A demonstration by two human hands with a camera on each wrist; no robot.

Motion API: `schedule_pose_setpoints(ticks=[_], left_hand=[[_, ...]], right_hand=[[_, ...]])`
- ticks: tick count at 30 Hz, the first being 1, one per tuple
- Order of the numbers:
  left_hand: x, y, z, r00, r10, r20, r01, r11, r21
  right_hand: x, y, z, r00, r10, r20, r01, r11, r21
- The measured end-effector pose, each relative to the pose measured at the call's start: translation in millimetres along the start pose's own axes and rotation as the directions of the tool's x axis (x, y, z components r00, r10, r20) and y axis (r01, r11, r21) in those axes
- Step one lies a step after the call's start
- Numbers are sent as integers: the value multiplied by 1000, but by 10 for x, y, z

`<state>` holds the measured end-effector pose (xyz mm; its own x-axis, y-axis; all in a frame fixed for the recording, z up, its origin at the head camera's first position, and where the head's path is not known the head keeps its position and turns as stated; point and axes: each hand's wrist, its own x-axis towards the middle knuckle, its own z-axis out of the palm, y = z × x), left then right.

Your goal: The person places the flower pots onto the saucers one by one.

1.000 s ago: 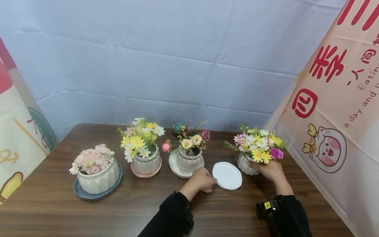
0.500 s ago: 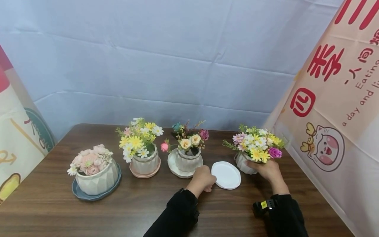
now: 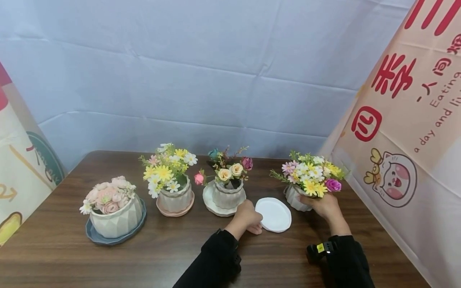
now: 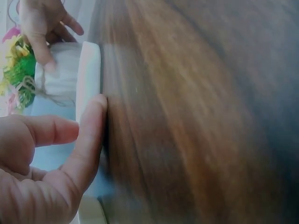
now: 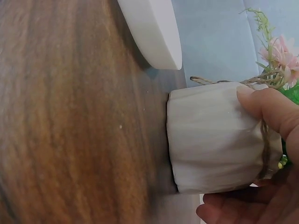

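Note:
My left hand (image 3: 246, 218) pinches the near left edge of a small white saucer (image 3: 273, 215) between thumb and finger. In the left wrist view the saucer (image 4: 88, 70) is seen edge-on, with one fingertip along its underside. At the table's right, my right hand (image 3: 325, 206) grips a whitish ribbed flowerpot (image 3: 295, 199) of yellow, white, pink and purple flowers. Twine circles this pot (image 5: 210, 140) in the right wrist view, where my thumb lies on one side and fingers on the other. Its base is at the tabletop, right of the saucer and apart from it.
Three more potted flower arrangements stand on saucers to the left: a pale pot (image 3: 227, 195) on white, another pot (image 3: 175, 199) on pink, and a wide faceted pot (image 3: 117, 218) on a blue saucer (image 3: 108, 240). A hanging cloth (image 3: 180, 80) closes the brown table's (image 3: 144, 264) back.
My left hand has shifted slightly right against the saucer's edge, and its wrist has turned. The saucer has moved very slightly toward me. My right hand and the pot have stayed put.

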<state>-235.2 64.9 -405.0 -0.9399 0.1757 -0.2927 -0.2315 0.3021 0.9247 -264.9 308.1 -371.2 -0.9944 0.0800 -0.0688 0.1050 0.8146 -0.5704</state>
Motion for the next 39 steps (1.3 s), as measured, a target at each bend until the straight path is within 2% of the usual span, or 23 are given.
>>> schedule_pose_setpoints(ticks=[5,10,17,20,25,34,39], left_hand=[[-2,-4,20,1000,12,-19,-12,1000,-2],[-10,-26,64,996,38,-78,-37,999,14],[4,-16,103,983,83,-161,-62,989,132],[37,-6,100,980,83,-179,-57,988,146],[110,12,94,978,79,-194,-55,991,124],[177,38,132,983,0,-185,16,996,87],[172,38,130,987,0,-163,11,997,71]], right_hand=[[3,-3,-2,1000,5,0,-5,1000,-1],[-2,-2,5,1000,-3,1,3,1000,7],[-9,5,25,1000,-9,-9,9,1000,-4],[-13,4,27,1000,-12,-8,12,1000,-2],[-19,4,11,1000,-7,-13,7,1000,5],[-7,14,36,1000,-15,-24,15,1000,11],[11,14,44,998,-43,-43,45,998,43]])
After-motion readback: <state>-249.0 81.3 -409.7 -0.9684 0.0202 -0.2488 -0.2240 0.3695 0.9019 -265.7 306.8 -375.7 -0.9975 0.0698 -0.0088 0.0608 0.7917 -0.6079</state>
